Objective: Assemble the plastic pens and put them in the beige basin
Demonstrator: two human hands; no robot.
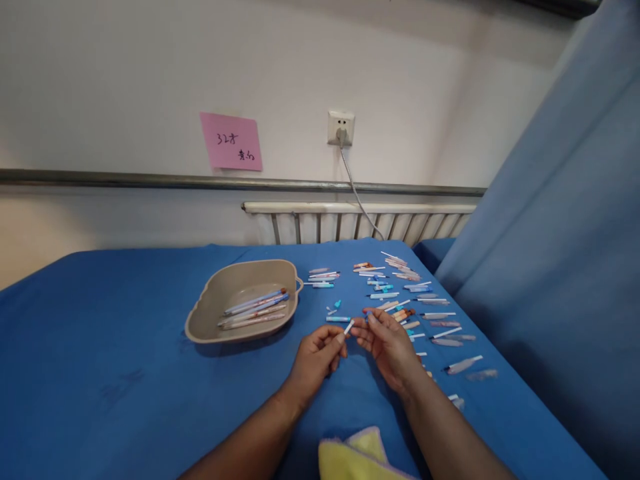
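Note:
My left hand (pixel 321 353) is closed in a pinch on a small white tube (pixel 349 327), held tilted above the blue sheet. Close beside it, my right hand (pixel 390 347) pinches a small blue pen part (pixel 369 315) between thumb and fingertips; its exact kind is too small to tell. Just beyond my fingers lie a light-blue pen barrel (pixel 339 319) and a small turquoise piece (pixel 337 304). Loose pen parts (pixel 384 295) are spread in rows to the right, some partly covered by my right hand. To the left, a beige basin (pixel 207 313) holds several assembled pens (pixel 257 308).
A yellow cloth (pixel 357 460) lies at the near edge. Behind the blue-covered bed (pixel 125 320) are a white rail (pixel 320 208) and a wall with a socket (pixel 341 128), its plugged-in cord, and a pink note (pixel 231 142). A blue curtain (pixel 560 167) hangs at the right.

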